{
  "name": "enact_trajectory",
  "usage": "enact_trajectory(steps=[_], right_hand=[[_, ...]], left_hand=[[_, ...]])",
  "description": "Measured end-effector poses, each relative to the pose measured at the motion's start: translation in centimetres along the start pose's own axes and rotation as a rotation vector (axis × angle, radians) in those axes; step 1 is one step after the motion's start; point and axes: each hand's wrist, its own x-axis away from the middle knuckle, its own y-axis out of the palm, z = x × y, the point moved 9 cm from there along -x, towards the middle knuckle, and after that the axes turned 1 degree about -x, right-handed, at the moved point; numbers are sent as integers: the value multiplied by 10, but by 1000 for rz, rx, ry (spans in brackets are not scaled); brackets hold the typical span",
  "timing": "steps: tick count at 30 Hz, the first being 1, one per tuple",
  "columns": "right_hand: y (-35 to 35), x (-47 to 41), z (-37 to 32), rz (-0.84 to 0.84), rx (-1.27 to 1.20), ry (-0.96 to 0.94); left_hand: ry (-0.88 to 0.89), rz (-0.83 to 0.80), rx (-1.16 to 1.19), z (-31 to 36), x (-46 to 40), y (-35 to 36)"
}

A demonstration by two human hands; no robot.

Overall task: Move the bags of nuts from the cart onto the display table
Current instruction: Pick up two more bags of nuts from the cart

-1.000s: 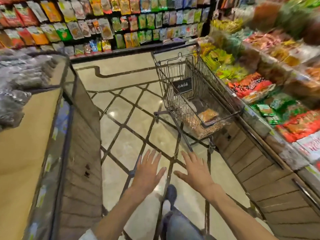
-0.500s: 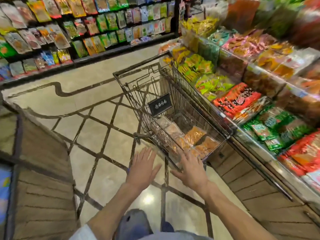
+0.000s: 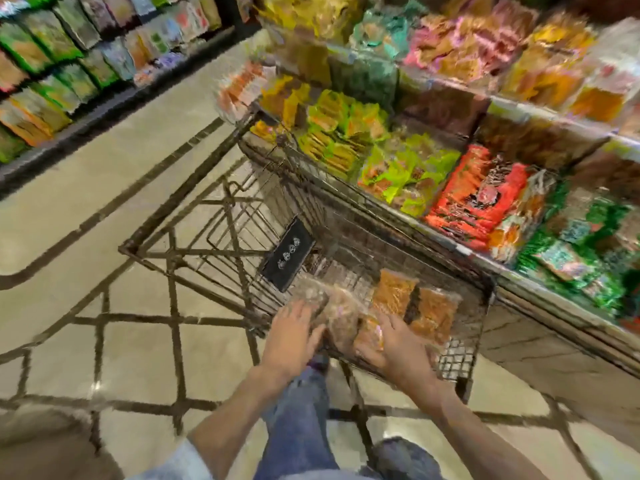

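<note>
A wire shopping cart [image 3: 180,216] stands in front of me, beside the shelves on the right. At its near end lie several bags of nuts: a clear bag of brown nuts [image 3: 341,315] and orange bags [image 3: 393,292] [image 3: 434,315]. My left hand [image 3: 291,337] reaches over the cart's near rim, its fingers straight and lying on the clear bag's left side. My right hand [image 3: 394,344] lies spread over an orange bag [image 3: 369,336] just right of it. The whole view is motion-blurred.
A tiered snack display [image 3: 467,188] runs close along the cart's right side. A wall of hanging packets [image 3: 69,64] fills the far left. A black sign [image 3: 287,258] hangs inside the cart. A brown corner [image 3: 38,445] shows at bottom left.
I have stepped up to the cart and turned right, away from the wooden table on the left. Both hands went from hovering over the floor to lying on the bags in the cart.
</note>
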Motion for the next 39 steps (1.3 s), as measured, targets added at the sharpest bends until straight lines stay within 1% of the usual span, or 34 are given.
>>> enact_trajectory(steps=[2,4,7,11,12,15,19,25,28,30,32,35,39], right_hand=[[6,-28,-6,-24,0,47],[14,-58,-12,-64,-83,97],[32,-102,-13,-116,-173,190],[77,-153,7,-174,-193,317],[87,-162,10,-204,-199,338],[104,-182,12,-268,-222,374],[127,-201,26,-273,-209,411],[156,-198,40,-245,-331,500],[170,-195,45,-212,-462,554],[179,-191,49,-177,-554,600],[183,-188,50,-178,-609,630],[189,-187,54,-147,-719,667],[201,-189,59,-171,-789,744]], left_hand=[[-11,-58,25,-27,-39,4],[-32,-132,43,-50,-76,19],[-53,-256,88,-73,-124,52],[-106,-346,127,-96,-180,106],[-122,-346,149,-101,-193,119],[-250,-352,193,-121,-219,154],[-373,-355,242,-137,-237,190],[-609,-328,301,-150,-239,208],[-591,-314,278,-147,-245,207],[-573,-334,257,-145,-245,217],[-534,-364,250,-147,-243,232],[-489,-367,366,-162,-241,258],[-500,-432,477,-156,-227,214]])
